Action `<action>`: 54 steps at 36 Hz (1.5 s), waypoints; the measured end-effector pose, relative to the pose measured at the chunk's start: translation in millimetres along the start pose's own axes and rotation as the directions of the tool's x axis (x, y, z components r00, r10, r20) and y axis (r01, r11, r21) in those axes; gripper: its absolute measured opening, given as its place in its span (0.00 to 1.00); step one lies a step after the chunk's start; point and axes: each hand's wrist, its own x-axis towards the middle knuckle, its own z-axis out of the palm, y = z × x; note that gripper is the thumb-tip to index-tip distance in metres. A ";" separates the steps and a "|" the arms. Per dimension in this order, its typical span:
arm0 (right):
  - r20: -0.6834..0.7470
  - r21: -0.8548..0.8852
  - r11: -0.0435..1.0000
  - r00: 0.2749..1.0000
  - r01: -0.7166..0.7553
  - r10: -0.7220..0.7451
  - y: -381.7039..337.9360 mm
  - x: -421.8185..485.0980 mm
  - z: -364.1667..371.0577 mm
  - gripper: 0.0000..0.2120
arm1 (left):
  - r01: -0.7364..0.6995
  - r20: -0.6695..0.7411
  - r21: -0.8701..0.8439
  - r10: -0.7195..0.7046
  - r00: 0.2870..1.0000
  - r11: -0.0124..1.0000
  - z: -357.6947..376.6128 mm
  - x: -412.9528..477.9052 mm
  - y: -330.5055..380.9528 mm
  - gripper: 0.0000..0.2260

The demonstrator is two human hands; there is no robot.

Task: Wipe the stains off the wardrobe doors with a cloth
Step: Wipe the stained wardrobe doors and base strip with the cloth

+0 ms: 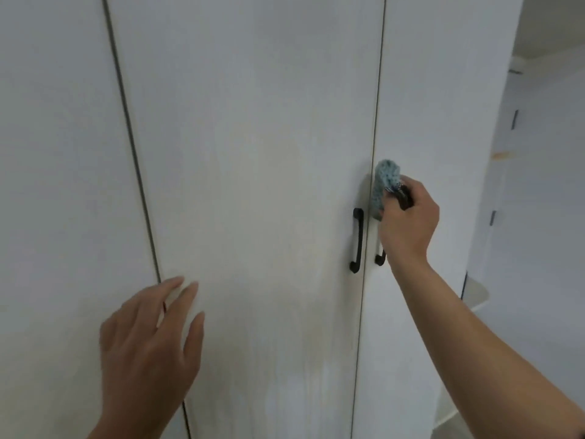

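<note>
White wardrobe doors fill the view. The middle door [253, 153] carries faint yellowish streaks in its lower half. My right hand [408, 223] grips a folded light-blue cloth [383, 185] and presses it against the seam between the middle door and the right door [421, 106], just above the black handles. My left hand [148, 340] is open, fingers spread, at the seam between the left door [57, 185] and the middle door.
A black handle [357, 240] is on the middle door's right edge; a second handle [380, 258] shows partly below my right hand. Rounded corner shelves [474, 296] sit at the wardrobe's right end. A white wall lies beyond.
</note>
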 end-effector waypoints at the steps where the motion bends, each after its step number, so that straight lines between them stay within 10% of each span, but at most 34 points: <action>1: 0.007 -0.055 0.997 0.998 0.060 -0.060 -2.9 6.3 5.5 0.16 | 0.000 -0.004 0.071 0.000 1.000 0.997 -6.7 7.2 -8.9 0.18; 9: 0.195 -0.267 0.953 0.977 0.141 -0.090 10.6 -1.4 18.8 0.24 | 0.021 0.140 0.344 -0.073 0.987 0.939 -41.2 61.5 -53.3 0.53; 16: 0.110 -0.148 0.946 0.946 -0.287 0.304 74.7 -83.6 -8.9 0.18 | 0.058 0.248 0.337 -0.148 0.957 0.940 -31.8 63.1 -56.9 0.57; 22: 0.069 -0.097 0.926 0.925 -0.366 0.373 73.0 -95.9 -22.0 0.19 | 0.085 0.277 0.352 -0.190 0.942 0.932 -30.3 60.3 -59.9 0.56; 30: 0.032 -0.068 0.988 0.990 0.138 -0.136 -0.8 -65.4 6.3 0.19 | 0.057 0.280 0.337 -0.158 0.947 0.940 -30.6 64.9 -49.9 0.57; 39: 0.055 -0.271 0.933 0.972 0.236 -0.230 41.7 -99.8 65.4 0.24 | 0.054 0.391 0.367 -0.207 0.897 0.929 -17.3 66.0 -46.4 0.72; 44: 0.351 -0.266 0.727 0.766 0.633 -0.538 65.7 -108.4 39.2 0.20 | 0.001 0.402 0.375 -0.164 0.901 0.927 -17.3 64.9 -52.3 0.72; 49: 0.086 -0.198 0.938 0.959 0.283 -0.271 21.4 -49.2 42.8 0.23 | -0.023 0.419 0.389 -0.155 0.895 0.921 -17.2 64.0 -53.9 0.72; 54: -0.011 -0.093 0.981 0.986 0.167 -0.169 -4.0 -28.9 58.1 0.22 | -0.039 0.435 0.398 -0.150 0.888 0.917 -18.8 64.3 -55.8 0.71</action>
